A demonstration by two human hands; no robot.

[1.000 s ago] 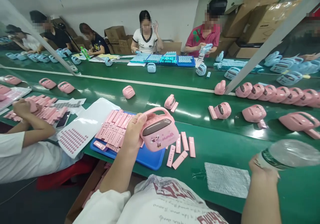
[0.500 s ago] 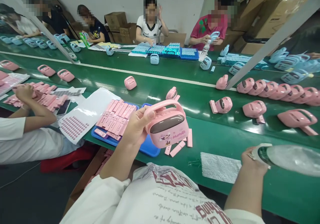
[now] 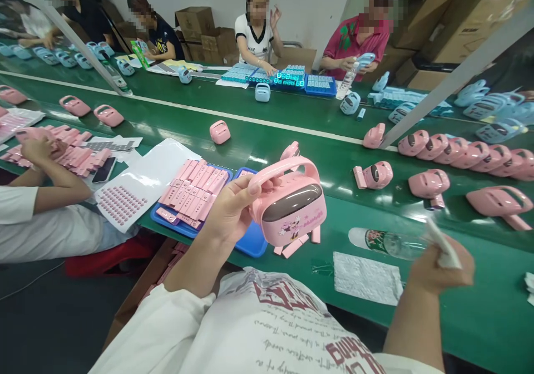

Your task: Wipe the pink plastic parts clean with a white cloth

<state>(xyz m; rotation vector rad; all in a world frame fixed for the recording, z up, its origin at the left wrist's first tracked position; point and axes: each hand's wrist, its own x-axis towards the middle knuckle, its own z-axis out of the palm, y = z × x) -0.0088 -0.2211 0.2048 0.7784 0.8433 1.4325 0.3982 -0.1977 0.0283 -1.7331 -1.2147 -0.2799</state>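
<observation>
My left hand [image 3: 233,210] grips a pink plastic device [image 3: 294,207] by its handle end, holding it above the bench. The device has a loop handle, a dark glossy oval panel and a cartoon mouse print on its front. At the right, my right hand [image 3: 444,265] is closed on a folded white cloth [image 3: 443,246]. A clear plastic bottle [image 3: 387,243] with a green label lies on its side just left of that hand; whether they touch I cannot tell. In front of me a flat white cloth [image 3: 367,276] rests on the bench.
A blue tray [image 3: 156,218] holds many pink pieces; another blue tray [image 3: 254,243] is partly behind the device. Pink devices [image 3: 429,183] stand along the green bench [image 3: 484,318]. Co-workers sit opposite and at left. A slanted metal post [image 3: 438,84] rises at right.
The bottle, blurred right of my right hand before, now lies left of it. My right hand has turned and still has the cloth. The pink device has shifted slightly right.
</observation>
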